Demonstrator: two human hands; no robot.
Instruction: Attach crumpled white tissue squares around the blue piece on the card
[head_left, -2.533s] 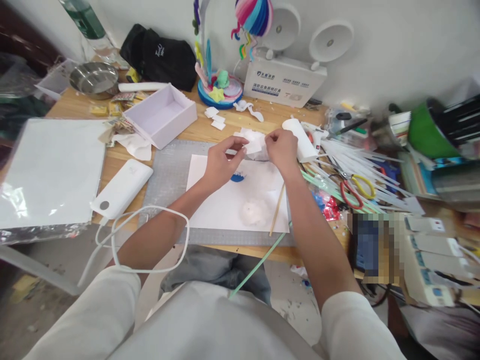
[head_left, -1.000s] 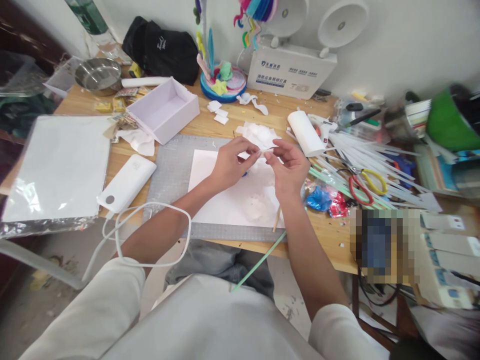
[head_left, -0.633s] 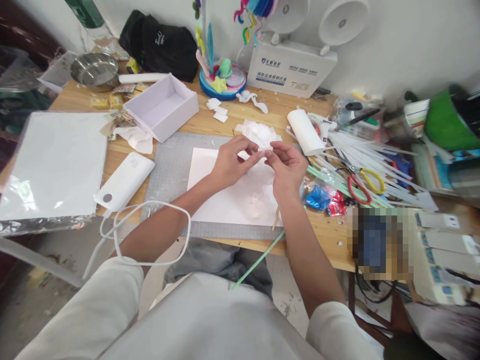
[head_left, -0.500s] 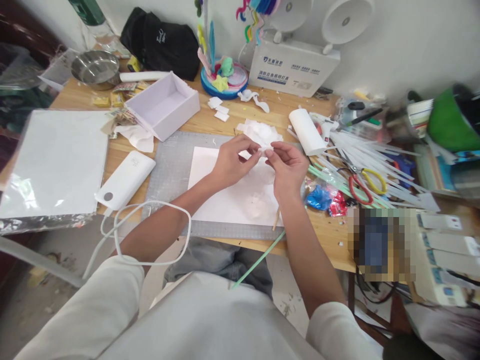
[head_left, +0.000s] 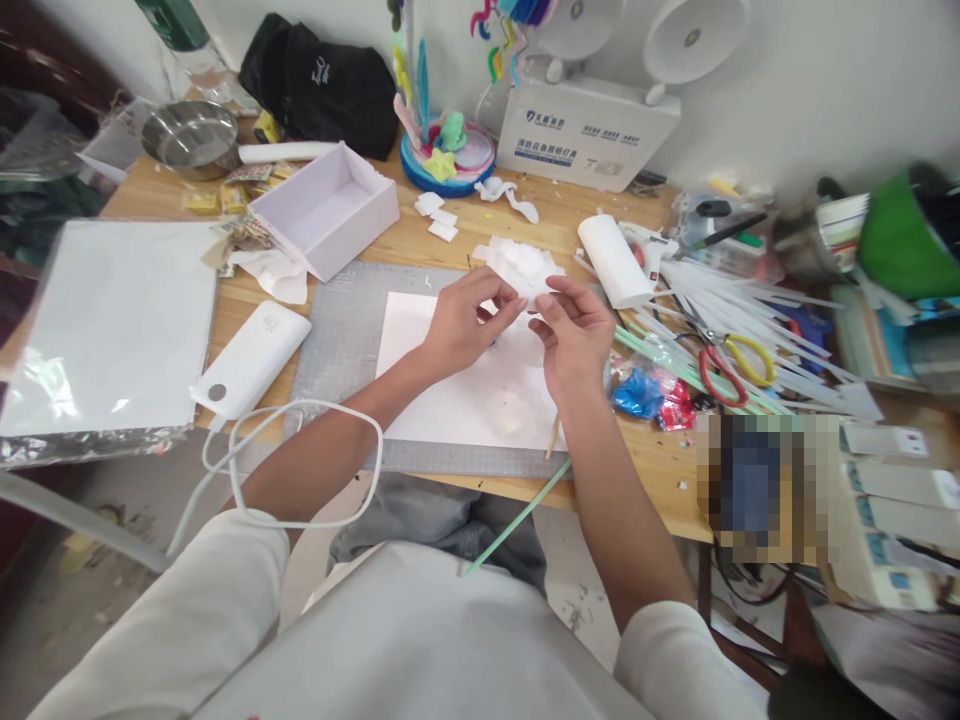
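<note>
Above a white paper sheet (head_left: pixel 442 405) on the grey cutting mat (head_left: pixel 334 325), my two hands nearly meet. My left hand (head_left: pixel 472 325) is closed, thumb and forefinger pinched at a small white bit that blends with the background. My right hand (head_left: pixel 576 335) is also closed, its thumb against the forefinger; what it pinches is too small to name. White fluffy material (head_left: pixel 519 262) lies just behind the fingertips. A pale round patch (head_left: pixel 512 410) rests on the sheet below.
A white power bank (head_left: pixel 253 360) with a looped cable and a lilac box (head_left: pixel 330 215) are on the left. On the right are a white roll (head_left: pixel 615 262), scissors (head_left: pixel 721 375), white strips and a blue packet (head_left: pixel 637 395). A green stick (head_left: pixel 517 518) crosses the front edge.
The fingertips have moved slightly apart. My right hand's fingers have shifted and spread a little, while my left hand stays nearly in place.
</note>
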